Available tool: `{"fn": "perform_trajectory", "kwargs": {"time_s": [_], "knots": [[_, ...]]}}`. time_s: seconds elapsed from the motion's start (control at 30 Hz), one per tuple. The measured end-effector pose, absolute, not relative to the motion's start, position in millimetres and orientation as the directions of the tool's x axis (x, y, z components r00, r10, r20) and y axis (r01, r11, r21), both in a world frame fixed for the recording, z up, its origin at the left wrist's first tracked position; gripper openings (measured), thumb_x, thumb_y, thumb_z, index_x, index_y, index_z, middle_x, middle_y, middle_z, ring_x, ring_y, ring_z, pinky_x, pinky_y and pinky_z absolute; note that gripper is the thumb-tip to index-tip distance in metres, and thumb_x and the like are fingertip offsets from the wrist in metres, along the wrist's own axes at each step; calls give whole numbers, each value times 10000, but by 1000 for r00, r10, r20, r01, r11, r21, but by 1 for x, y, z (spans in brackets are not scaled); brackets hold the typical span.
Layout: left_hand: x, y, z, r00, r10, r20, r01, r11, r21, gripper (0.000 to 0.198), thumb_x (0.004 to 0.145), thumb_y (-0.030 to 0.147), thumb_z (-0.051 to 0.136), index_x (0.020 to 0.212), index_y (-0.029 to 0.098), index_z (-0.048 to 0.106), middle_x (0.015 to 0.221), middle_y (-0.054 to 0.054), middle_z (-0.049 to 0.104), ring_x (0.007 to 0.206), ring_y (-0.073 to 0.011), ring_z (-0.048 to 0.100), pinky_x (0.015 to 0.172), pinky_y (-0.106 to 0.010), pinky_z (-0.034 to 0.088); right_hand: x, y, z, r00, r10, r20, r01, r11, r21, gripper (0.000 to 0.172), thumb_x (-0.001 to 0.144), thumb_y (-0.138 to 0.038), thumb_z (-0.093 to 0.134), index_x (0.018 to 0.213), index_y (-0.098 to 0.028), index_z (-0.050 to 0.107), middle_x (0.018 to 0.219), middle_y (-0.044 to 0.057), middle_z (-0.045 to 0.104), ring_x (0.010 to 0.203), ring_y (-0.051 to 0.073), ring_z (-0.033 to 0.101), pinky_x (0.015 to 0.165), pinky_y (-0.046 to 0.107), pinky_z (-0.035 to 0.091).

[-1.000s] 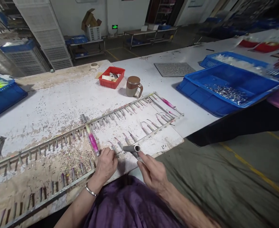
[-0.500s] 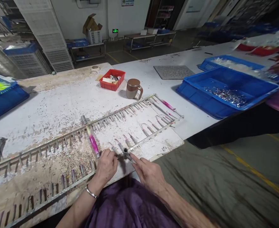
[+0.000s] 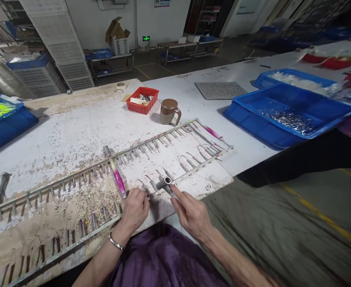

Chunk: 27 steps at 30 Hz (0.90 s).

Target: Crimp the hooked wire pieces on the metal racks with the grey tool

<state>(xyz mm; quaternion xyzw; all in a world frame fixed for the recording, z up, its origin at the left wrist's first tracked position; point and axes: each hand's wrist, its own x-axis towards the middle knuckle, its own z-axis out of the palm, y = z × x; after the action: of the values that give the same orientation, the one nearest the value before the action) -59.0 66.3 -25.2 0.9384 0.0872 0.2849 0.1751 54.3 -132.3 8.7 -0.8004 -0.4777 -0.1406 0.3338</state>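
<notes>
The right hand (image 3: 193,213) held the hammer (image 3: 162,183) slanted over the near rail (image 3: 205,164), just right of the left hand (image 3: 135,207), whose grip's contents could not be determined.

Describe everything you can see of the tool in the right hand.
The tool looks like a grey metal hammer: a hollow cylinder on a handle. The right hand grips the handle, hiding most of it. The head tilts, its open end facing the camera, by the rack's near rail; contact is unclear.
</notes>
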Motion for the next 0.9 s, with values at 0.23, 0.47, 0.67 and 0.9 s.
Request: {"fn": "perform_trajectory", "kwargs": {"time_s": [0.23, 0.47, 0.67, 0.9], "knots": [[-60, 67, -22, 811, 246, 530, 11, -913, 408, 189, 976, 70, 559, 939, 209, 681, 816, -32, 645, 812, -203, 645, 754, -331, 564, 56, -138, 11, 495, 687, 533, 867, -350, -355, 464, 1108, -237, 492, 1563, -216, 577, 761, 13, 670, 608, 149, 628, 566, 240, 483], [-62, 71, -21, 833, 240, 498, -1, -900, 436, 207, 998, 101, 553, 958, 215, 721, 785, -30, 627, 795, -195, 652, 725, -323, 563, 54, -137, 2, 433, 697, 571, 900, -305, -311, 451, 1126, -250, 472, 1568, -216, 552, 709, -19, 610, 551, 139, 585, 505, 228, 450], [-61, 71, -21, 819, 252, 516, 8, -903, 429, 202, 991, 95, 557, 970, 203, 726, 776, -27, 621, 776, -189, 637, 712, -311, 540, 57, -144, 5, 488, 617, 618, 867, -261, -424, 547, 1085, -157, 512, 1627, -204, 462, 863, 41, 709, 656, 164, 649, 595, 263, 522], [-61, 71, -22, 830, 257, 494, 34, -909, 415, 226, 997, 118, 545, 904, 215, 727, 754, -30, 605, 766, -202, 643, 701, -324, 532, 50, -137, 3, 420, 706, 571, 902, -256, -347, 455, 1117, -221, 473, 1569, -204, 524, 735, -22, 601, 589, 142, 589, 518, 249, 452]]}}
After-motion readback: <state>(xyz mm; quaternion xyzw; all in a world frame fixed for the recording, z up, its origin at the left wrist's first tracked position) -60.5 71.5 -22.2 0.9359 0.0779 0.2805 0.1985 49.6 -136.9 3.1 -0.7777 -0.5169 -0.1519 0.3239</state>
